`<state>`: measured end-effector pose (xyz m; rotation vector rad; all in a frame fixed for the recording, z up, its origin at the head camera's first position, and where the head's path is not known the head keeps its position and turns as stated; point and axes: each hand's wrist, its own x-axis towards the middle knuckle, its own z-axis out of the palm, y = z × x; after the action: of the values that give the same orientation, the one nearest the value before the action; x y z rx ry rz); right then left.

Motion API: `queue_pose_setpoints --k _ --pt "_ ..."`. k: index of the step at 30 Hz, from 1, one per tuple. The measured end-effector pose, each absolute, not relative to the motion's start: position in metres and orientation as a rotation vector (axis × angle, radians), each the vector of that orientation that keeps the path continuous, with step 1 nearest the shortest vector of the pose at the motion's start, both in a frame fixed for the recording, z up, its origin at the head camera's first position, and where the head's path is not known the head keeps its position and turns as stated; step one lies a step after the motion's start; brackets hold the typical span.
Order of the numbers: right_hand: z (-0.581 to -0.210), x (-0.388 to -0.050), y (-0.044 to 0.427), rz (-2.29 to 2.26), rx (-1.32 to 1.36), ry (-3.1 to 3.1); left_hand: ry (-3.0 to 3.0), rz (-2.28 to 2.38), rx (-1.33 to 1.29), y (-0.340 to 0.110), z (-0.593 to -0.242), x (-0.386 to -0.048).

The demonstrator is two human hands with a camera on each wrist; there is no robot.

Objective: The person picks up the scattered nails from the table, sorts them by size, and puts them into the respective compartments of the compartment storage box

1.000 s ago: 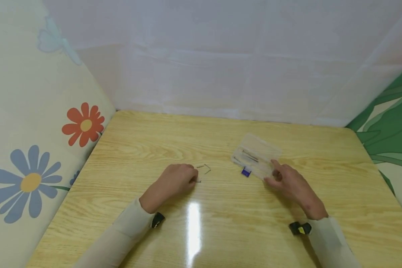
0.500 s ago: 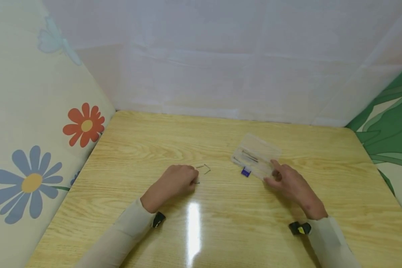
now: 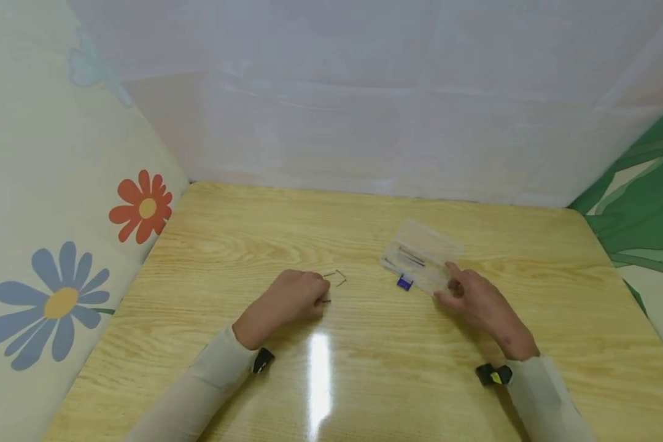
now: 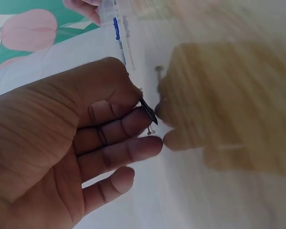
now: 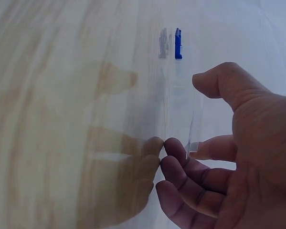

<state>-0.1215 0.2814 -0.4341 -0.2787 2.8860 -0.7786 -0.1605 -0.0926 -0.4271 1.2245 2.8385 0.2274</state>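
Clear plastic case [image 3: 432, 241] lies on the wood-grain table [image 3: 243, 236], right of centre, with a blue latch [image 3: 404, 282] at its near edge. Inside it I count two longer nails [image 3: 412, 256] side by side, plus a shorter piece near the left end. Right hand [image 3: 477, 307]: on the head feed, I see thumb and forefinger set apart with the case's right end held between them; its other fingers are bent just below, per the right wrist camera. Left hand [image 3: 290, 298]: thumb and forefinger clamped on a dark nail [image 4: 150, 113], whose point protrudes from the pinch; I log the remaining fingers as loosely bent and spread. Just beyond that hand, three small loose nails [image 3: 342, 283] lie close together on the tabletop, well apart from the case. Both sleeves are pale, each with a black wrist unit [image 3: 263, 360]. White cloth [image 3: 331, 123] hangs behind.
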Motion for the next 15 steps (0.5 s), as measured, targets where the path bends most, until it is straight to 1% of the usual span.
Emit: queue_pose_setpoints --k 7,15 --pt "-0.434 -0.124 0.282 -0.783 -0.294 2.893 2.787 0.274 1.269 -0.086 -0.422 -0.162" --pt "-0.434 -0.124 0.282 -0.789 -0.294 2.885 2.732 0.311 1.326 -0.07 -0.416 -0.165"
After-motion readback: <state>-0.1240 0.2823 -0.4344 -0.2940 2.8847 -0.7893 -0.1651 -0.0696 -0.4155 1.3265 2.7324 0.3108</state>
